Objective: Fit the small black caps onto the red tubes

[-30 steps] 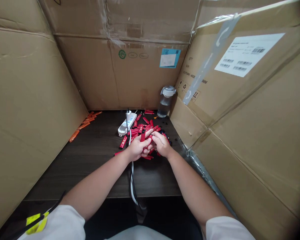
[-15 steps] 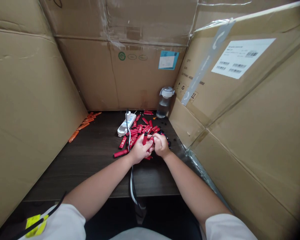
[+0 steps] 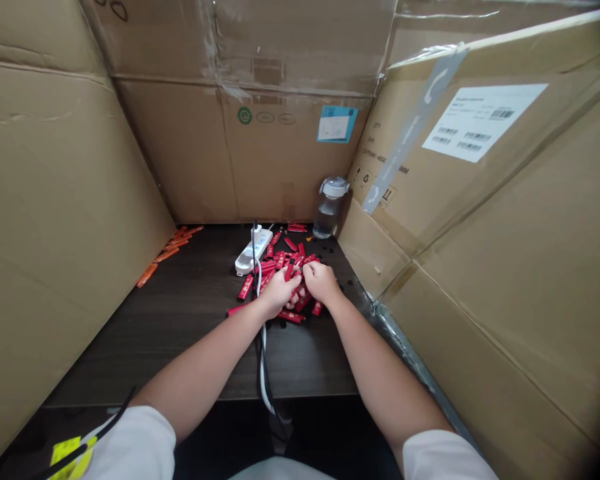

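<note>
My left hand (image 3: 278, 294) is closed around a slim red stick-like casing (image 3: 289, 270) with a dark end, which points up and away from me. Close beside it, my right hand (image 3: 321, 283) is pinched at the fingertips; whatever is between them is too small to make out. Under and behind both hands lies a loose heap of similar red casings (image 3: 245, 287), some with pale printing and black ends. Small black pieces (image 3: 325, 250) lie scattered right of the heap.
A white power strip (image 3: 253, 252) with a plug stands left of the heap; its cables (image 3: 263, 360) run over the table edge. A clear water bottle (image 3: 325, 212) stands at the back. Orange strips (image 3: 166, 255) lie along the left cardboard wall (image 3: 70, 200). Cardboard also encloses the back and right.
My right hand has shifted slightly left and up, closer to the left hand. The red casing in my left hand has sunk a little, and more red pieces show below the hands.
</note>
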### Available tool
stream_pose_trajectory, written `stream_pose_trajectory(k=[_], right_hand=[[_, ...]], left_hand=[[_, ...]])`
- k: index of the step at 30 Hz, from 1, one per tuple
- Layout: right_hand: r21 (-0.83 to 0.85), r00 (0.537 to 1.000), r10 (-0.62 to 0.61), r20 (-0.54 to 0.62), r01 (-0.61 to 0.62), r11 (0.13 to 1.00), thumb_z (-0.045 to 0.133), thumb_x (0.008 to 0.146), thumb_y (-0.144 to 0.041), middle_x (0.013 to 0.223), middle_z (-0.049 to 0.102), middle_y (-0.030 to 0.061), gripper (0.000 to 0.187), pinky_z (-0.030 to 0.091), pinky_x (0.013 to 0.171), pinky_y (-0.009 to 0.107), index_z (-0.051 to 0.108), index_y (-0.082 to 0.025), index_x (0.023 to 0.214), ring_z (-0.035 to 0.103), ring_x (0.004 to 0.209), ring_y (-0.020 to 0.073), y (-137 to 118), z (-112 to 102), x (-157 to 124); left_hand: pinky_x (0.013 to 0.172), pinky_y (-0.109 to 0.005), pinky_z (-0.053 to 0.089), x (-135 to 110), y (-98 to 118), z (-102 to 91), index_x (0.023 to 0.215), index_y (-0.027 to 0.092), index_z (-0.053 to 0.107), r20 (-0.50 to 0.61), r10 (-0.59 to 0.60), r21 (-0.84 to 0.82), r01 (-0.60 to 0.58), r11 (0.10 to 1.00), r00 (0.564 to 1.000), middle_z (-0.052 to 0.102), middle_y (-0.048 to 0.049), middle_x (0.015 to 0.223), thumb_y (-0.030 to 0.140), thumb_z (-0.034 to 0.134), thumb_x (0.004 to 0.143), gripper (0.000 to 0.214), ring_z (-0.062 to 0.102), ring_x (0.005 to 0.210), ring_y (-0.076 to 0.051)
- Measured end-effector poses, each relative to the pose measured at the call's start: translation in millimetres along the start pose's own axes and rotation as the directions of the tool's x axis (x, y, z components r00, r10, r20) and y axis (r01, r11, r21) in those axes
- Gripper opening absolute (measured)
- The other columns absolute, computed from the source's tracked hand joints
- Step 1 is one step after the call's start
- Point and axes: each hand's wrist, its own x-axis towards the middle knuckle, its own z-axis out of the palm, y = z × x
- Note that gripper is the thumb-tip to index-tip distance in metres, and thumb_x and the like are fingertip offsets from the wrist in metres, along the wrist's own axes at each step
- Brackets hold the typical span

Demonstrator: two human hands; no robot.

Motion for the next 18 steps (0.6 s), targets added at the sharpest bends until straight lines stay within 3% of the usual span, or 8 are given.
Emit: stream_pose_trajectory(k=[4,8,11,14,18], right_hand=[[0.154,0.997,0.012,-0.070,-0.001,0.988,0.045,0.083,-0.027,0.059,0.061,0.0017,0.022,0.038,0.056,0.023,0.063,-0.016,0.075,0.054,0.054,0.0138,3,-4,-3],[0.470,0.998,-0.062,-0.004,0.057,0.881,0.049,0.083,-0.034,0.066,0.061,0.0021,0.021,0.042,0.055,0.023,0.061,-0.017,0.081,0.055,0.057,0.0138,-3,-3,-13],[0.546,0.996,-0.079,0.030,0.049,0.836,0.054,0.080,-0.034,0.058,0.053,-0.0018,0.018,0.038,0.048,0.022,0.060,-0.017,0.083,0.047,0.049,0.0113,-9,1,-17],[0.524,0.997,-0.073,0.022,0.051,0.850,0.055,0.079,-0.032,0.050,0.042,-0.0057,0.016,0.032,0.044,0.022,0.060,-0.017,0.082,0.037,0.043,0.0091,-13,2,-19],[0.553,0.995,-0.095,0.042,0.056,0.832,0.057,0.078,-0.031,0.050,0.040,-0.0065,0.014,0.031,0.044,0.021,0.058,-0.017,0.079,0.035,0.043,0.0079,-15,-2,-19]], left_hand=[[0.038,-0.017,0.037,0,-2,-5.2,0.094,0.017,0.050,-0.014,0.052,-0.099,-0.053,0.994,0.999,0.062,-0.0023,0.067,0.035,0.063,0.075,0.030,0.050,0.044,-0.008],[0.052,-0.023,0.049,1,-8,-8.3,0.091,0.016,0.053,-0.054,0.142,-0.163,-0.149,0.975,0.988,0.063,-0.0028,0.075,0.036,0.069,0.070,0.033,0.057,0.057,-0.010],[0.060,-0.026,0.051,4,-13,-8.8,0.095,0.017,0.053,-0.075,0.227,-0.183,-0.237,0.954,0.971,0.062,-0.0018,0.079,0.036,0.071,0.069,0.037,0.060,0.064,-0.012],[0.069,-0.029,0.051,4,-16,-8.8,0.095,0.017,0.054,-0.090,0.321,-0.079,-0.328,0.941,0.943,0.063,-0.0028,0.084,0.038,0.069,0.071,0.036,0.061,0.074,-0.014],[0.081,-0.029,0.047,-1,-13,-8.7,0.090,0.017,0.057,-0.104,0.471,0.161,-0.452,0.877,0.876,0.061,-0.0033,0.085,0.036,0.068,0.073,0.028,0.059,0.085,-0.016]])
